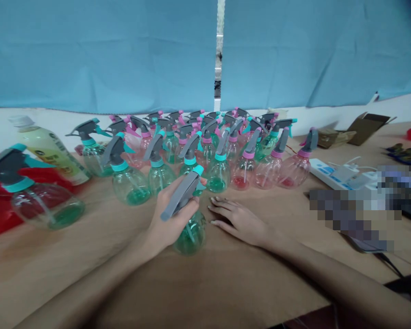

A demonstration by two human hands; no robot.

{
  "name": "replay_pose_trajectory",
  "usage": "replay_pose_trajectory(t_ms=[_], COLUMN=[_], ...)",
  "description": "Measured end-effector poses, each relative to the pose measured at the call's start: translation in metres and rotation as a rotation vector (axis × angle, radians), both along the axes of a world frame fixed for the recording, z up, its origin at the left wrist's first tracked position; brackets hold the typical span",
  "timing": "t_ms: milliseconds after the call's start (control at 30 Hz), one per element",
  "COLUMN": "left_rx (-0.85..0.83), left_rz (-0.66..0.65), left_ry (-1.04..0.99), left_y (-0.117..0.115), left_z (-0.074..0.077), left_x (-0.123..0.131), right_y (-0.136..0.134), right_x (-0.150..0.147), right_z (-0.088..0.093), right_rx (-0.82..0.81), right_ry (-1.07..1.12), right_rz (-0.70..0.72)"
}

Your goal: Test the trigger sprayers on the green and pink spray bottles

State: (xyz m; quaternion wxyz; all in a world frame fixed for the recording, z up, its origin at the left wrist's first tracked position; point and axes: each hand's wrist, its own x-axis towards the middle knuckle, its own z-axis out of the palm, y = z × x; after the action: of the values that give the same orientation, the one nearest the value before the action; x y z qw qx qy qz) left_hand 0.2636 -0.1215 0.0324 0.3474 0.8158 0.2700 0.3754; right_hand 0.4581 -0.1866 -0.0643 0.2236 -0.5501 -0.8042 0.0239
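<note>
while left hand [169, 214] clasps spray bottle [189, 219]

Clustered spray bottles [219, 173] crowd the table [226, 283] beside a power strip [325, 173].

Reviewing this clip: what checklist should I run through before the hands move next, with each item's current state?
1. Left hand gripping the green spray bottle at its neck: ok.
2. Right hand free, flat on the table: ok.
3. Bottle's grey trigger head seated tight: cannot tell.
4. Bottle base on the table: cannot tell.
5. Bare table before the spray bottle rows: ok.
</note>
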Motion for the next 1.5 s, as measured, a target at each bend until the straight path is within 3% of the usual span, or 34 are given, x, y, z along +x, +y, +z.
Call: replay_pose_trajectory(t_ms=[1100,1500], left_rx=[0.026,0.079], left_rz=[-0.014,-0.039], left_ry=[0.025,0.054], left_y=[0.0016,0.0018], left_z=[-0.0016,0.0043], left_x=[-0.0013,-0.0049], right_y=[-0.0001,-0.0001], right_x=[0.0003,-0.0001], right_z=[-0.0006,-0.0004], right_rx=[0.004,-0.009], right_ry=[0.05,0.027], right_rz=[0.012,0.002])
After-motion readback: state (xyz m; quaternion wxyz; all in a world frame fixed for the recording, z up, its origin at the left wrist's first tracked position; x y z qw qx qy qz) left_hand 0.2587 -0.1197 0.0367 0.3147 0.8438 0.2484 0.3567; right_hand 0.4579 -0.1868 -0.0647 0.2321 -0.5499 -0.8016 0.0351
